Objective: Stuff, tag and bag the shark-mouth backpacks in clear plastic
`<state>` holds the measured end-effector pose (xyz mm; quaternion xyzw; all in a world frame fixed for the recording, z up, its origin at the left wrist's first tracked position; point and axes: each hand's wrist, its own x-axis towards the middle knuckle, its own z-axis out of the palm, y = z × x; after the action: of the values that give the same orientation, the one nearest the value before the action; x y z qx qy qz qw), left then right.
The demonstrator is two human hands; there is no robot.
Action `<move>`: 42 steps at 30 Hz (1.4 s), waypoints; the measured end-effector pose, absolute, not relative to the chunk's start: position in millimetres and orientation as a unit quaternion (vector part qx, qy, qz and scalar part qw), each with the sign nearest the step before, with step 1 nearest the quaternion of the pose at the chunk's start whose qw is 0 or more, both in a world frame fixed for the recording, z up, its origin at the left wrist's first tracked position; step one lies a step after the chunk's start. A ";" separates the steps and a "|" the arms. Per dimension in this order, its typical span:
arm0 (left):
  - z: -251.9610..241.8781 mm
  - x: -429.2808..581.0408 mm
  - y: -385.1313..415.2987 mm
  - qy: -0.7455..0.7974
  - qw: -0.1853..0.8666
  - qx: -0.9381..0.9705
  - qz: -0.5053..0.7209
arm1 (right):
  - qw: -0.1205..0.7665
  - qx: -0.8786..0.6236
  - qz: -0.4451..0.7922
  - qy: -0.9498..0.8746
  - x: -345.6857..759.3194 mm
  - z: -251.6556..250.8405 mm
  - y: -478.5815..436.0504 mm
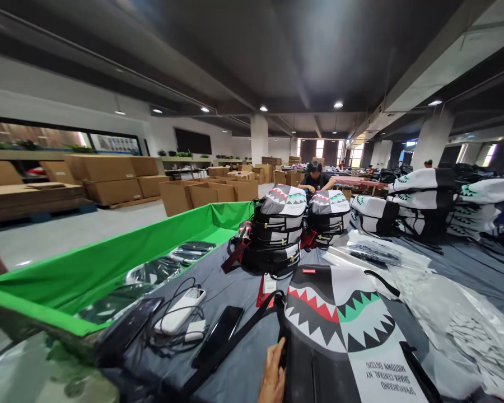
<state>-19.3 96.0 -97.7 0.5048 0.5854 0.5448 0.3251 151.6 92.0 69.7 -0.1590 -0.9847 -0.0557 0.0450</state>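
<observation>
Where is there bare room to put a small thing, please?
Bare grey cloth shows between the black strap and the left hand; a smaller patch lies between the phone and the red tag. Crowded: around the white device, and right of the front backpack, where clear plastic lies.

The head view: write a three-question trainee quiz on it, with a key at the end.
1. True or false: the left hand lies flat on the shark-teeth print of the nearest backpack.
2. What colour is the long trough inside? A blue, B green, C red.
3. Fill in: in the picture, the white device lies to the ___ of the black phone.

Key: 1 false, it is at the side edge; 2 B; 3 left.
</observation>
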 end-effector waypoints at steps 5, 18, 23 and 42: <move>-79.7 -11.6 100.0 0.595 0.342 0.517 0.511 | 0.049 -0.259 -0.037 -0.964 137.6 96.1 133.8; -120.0 11.1 131.0 0.594 0.294 0.470 0.583 | 0.027 -0.371 -0.009 -0.928 139.9 38.1 177.2; -115.1 12.2 143.0 0.553 0.177 0.533 0.616 | 0.032 -0.324 0.019 -0.945 144.6 44.4 172.6; -56.2 -11.9 161.8 0.366 -0.208 0.792 0.443 | 0.074 -0.300 0.119 -0.943 173.3 28.0 175.9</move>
<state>-11.9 161.8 -56.2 0.7916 0.3656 0.4432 -0.2082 173.3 175.9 28.0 -0.3002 -0.9435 0.1191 0.0744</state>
